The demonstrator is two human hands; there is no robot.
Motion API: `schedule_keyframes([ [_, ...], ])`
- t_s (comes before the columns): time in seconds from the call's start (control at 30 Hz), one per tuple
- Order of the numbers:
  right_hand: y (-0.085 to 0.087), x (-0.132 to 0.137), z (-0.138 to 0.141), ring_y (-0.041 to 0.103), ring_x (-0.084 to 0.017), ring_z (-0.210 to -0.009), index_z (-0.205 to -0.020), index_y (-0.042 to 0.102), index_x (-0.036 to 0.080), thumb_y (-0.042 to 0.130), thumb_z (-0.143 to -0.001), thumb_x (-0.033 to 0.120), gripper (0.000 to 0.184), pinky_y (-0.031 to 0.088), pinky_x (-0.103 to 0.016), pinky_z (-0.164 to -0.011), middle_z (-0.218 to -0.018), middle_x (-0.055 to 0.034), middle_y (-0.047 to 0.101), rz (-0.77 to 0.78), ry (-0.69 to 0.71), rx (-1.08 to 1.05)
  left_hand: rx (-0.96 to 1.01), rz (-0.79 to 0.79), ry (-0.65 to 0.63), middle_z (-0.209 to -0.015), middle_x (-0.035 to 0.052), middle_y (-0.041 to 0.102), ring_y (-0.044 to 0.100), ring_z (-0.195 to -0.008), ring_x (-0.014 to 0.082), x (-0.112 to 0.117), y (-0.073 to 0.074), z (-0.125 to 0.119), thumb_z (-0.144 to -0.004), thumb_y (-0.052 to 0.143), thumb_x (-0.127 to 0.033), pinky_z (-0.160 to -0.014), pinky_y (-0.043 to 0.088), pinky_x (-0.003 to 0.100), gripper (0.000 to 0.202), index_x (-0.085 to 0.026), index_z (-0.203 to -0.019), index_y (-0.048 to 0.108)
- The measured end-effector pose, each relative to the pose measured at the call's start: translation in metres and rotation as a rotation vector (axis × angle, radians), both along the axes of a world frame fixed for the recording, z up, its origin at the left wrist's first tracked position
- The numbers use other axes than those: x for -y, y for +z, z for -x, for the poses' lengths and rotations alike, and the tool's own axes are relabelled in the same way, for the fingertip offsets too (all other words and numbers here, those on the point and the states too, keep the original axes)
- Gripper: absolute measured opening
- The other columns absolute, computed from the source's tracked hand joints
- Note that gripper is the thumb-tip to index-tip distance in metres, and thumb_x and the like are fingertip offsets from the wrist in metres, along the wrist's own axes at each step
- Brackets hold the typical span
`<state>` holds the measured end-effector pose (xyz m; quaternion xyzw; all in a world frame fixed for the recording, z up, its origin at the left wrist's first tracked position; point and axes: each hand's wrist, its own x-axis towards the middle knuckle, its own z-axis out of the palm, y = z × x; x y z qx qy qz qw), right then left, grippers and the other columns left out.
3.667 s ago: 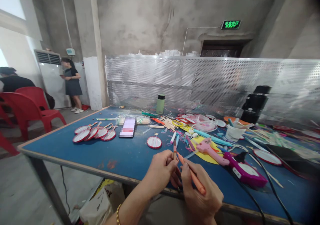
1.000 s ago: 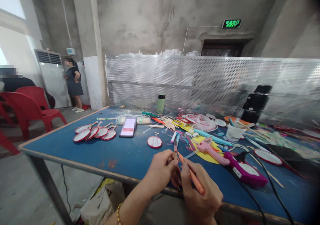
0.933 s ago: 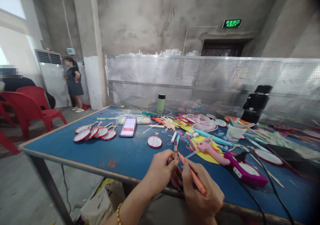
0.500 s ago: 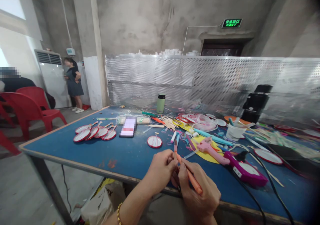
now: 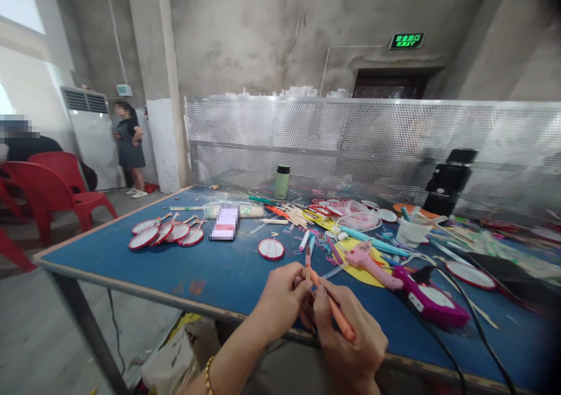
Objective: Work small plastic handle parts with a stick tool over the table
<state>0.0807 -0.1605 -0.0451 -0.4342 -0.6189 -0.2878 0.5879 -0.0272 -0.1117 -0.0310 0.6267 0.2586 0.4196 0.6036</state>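
Note:
My left hand (image 5: 280, 299) is closed on a thin wooden stick (image 5: 307, 262) that stands upright, its upper part coloured orange. Beside it my right hand (image 5: 350, 336) grips an orange marker (image 5: 335, 314) like a pen, and the marker's tip touches the stick just above my left fingers. Both hands hover over the near edge of the blue table (image 5: 210, 269). A single round red-rimmed white disc (image 5: 270, 249) lies just beyond my hands.
A fan of red-rimmed discs on sticks (image 5: 162, 233) lies at left. A pink and purple glue gun (image 5: 407, 287) with black cords sits at right, amid markers, sticks and a white cup (image 5: 411, 230). A green bottle (image 5: 281, 182) stands before perforated metal panels. Red chairs (image 5: 48, 193) and two people are at left.
My right hand and the marker have shifted slightly left and down along the stick. My left hand keeps the stick nearly still.

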Motion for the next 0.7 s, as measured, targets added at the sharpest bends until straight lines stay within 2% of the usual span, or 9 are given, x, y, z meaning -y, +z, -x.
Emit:
schedule_keyframes([
  [0.23,-0.0006,0.0011,0.0006,0.065,-0.009,-0.058,-0.088,0.067,0.018,0.061,-0.088,0.015,0.007,0.052,-0.018,-0.062,-0.070,-0.0009,0.070,-0.015,-0.080,-0.037,0.039,0.028,-0.051,-0.053,-0.0031,0.057,0.053,-0.040,0.0126,-0.0023,-0.0067,-0.0009,-0.084,0.055,-0.039,-0.040,0.044,0.023,0.021,-0.019,-0.078,0.047],
  [0.5,0.0000,0.0008,-0.0011,0.065,-0.010,-0.057,-0.091,0.066,0.018,0.062,-0.086,0.011,0.011,0.051,-0.019,-0.060,-0.069,0.0008,0.070,-0.034,0.004,0.039,-0.001,-0.016,0.013,-0.051,-0.0040,0.053,0.052,-0.039,0.0122,-0.0015,-0.0004,0.0008,-0.080,0.056,-0.032,-0.040,0.041,0.022,0.019,-0.019,-0.071,0.046],
  [0.7,0.0017,0.0011,0.0010,0.065,-0.009,-0.058,-0.091,0.066,0.018,0.062,-0.086,0.010,0.010,0.050,-0.019,-0.060,-0.069,0.0007,0.070,-0.038,0.003,0.048,-0.037,-0.039,0.038,-0.053,-0.0040,0.052,0.051,-0.040,0.0117,-0.0003,0.0006,0.0019,-0.079,0.056,-0.035,-0.041,0.039,0.022,0.020,-0.019,-0.071,0.047],
])
